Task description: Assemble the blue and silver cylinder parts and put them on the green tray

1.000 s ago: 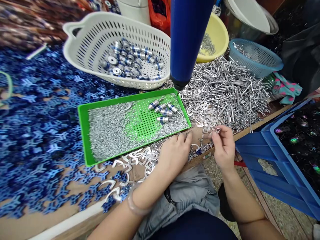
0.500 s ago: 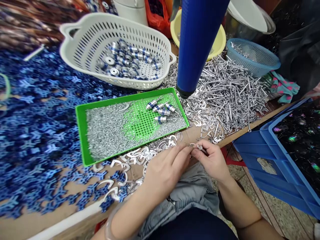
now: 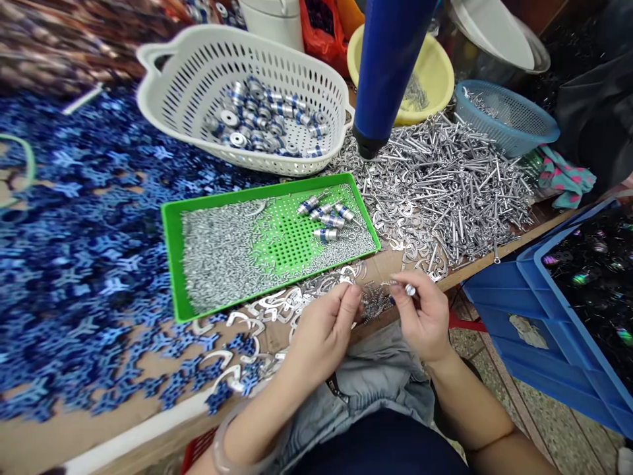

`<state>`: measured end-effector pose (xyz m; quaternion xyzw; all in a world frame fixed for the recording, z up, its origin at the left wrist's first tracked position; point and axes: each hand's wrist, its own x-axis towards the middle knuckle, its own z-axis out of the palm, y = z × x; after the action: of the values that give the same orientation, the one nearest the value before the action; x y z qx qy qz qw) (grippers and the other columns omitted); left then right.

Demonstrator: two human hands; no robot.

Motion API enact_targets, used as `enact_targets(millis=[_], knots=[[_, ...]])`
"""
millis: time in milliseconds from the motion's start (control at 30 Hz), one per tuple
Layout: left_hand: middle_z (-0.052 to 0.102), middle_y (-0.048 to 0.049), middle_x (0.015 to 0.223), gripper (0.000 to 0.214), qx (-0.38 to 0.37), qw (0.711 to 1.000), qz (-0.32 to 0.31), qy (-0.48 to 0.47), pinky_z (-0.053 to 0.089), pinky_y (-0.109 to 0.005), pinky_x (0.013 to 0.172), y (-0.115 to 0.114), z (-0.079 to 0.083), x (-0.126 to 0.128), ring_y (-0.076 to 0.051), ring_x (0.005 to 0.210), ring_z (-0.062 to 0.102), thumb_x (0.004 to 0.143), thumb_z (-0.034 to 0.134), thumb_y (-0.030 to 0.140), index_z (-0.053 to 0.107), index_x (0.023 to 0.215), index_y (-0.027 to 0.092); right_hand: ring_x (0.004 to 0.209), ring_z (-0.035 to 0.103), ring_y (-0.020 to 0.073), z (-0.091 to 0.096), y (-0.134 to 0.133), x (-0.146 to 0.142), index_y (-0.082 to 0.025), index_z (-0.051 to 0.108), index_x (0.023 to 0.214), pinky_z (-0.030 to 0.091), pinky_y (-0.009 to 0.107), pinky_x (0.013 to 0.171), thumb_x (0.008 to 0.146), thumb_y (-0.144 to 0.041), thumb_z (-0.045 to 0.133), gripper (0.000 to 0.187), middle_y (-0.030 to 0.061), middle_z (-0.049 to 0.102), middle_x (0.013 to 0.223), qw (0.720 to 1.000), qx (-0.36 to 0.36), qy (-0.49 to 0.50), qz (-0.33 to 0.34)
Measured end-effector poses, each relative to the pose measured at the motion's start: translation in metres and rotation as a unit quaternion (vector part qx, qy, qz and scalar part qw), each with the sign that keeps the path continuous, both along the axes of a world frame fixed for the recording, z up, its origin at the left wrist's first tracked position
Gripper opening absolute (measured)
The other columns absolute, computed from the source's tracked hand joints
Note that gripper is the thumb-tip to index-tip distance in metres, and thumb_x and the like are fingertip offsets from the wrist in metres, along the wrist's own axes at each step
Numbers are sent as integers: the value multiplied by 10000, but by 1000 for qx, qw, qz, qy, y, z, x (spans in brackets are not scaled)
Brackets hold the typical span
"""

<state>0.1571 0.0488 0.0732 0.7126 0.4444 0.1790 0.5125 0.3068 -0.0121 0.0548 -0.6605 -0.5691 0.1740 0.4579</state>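
My left hand (image 3: 324, 326) is closed at the table edge, thumb pressed to its fingers; what it may hold is hidden. A short way to the right, my right hand (image 3: 422, 313) pinches a small silver metal pin (image 3: 410, 289) whose rounded end sticks out between thumb and forefinger. Between the hands lies a small heap of tiny springs (image 3: 374, 300). Beyond them is a green perforated tray (image 3: 171, 264) with many small metal pins and several silver-and-blue cylindrical parts (image 3: 329, 221). Silver hook-shaped pieces (image 3: 281, 300) lie along the tray's near side.
A blue powered tool (image 3: 390, 66) hangs above the tray's right corner. Behind stand a white basket (image 3: 198, 66) of cylindrical parts, a yellow bowl (image 3: 438, 72) and a blue basket (image 3: 524, 125). Metal rods (image 3: 459, 185) pile at right; blue three-armed pieces (image 3: 99, 264) cover the left. A blue crate (image 3: 519, 323) is beside the table.
My hands have moved apart, uncovering the springs between them. The right hand still holds the metal pin. The view has shifted slightly.
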Motion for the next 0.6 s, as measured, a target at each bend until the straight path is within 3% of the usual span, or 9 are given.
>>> enact_targets(millis=[100,167,300,400,500,600], knots=[[512,19,586,379,-37,999,22,-4,369,-244,533,1,-1,-2,-130,551,489,925,296,413,455,657,197,723,561,170,-7,5,11,-217,592,949,416,288,646,865,-289,525,129,35,626,821,991,-116,-63,-25],[493,23,577,373,-47,998,30,-11,355,-246,530,1,-1,-2,-130,550,470,921,309,421,447,656,198,696,548,167,-5,6,13,-213,582,958,412,287,624,866,-349,519,175,30,615,808,987,-152,-33,-38],[473,28,580,385,-130,987,37,-86,337,-235,508,0,1,1,-111,524,423,905,357,454,456,644,189,795,525,160,16,1,2,-238,600,882,423,299,717,930,-378,387,260,20,550,816,992,-22,106,-57],[454,38,574,408,-246,957,38,-153,300,-221,470,-1,3,5,-86,480,367,872,407,511,471,650,175,830,517,157,32,-1,-10,-280,647,936,431,304,736,912,-398,442,238,21,538,841,986,35,161,-12],[452,48,572,399,-338,917,40,-209,263,-210,451,-3,4,6,-70,461,344,848,452,529,476,681,168,713,554,133,37,-2,-19,-311,612,1033,467,276,623,876,-320,542,171,-3,575,779,967,71,244,21],[453,55,568,383,-371,898,41,-232,246,-209,455,-6,3,6,-60,450,334,843,477,513,468,683,165,664,607,143,33,-3,-27,-312,560,982,517,323,651,870,-281,554,116,-23,639,735,957,120,264,-7]])
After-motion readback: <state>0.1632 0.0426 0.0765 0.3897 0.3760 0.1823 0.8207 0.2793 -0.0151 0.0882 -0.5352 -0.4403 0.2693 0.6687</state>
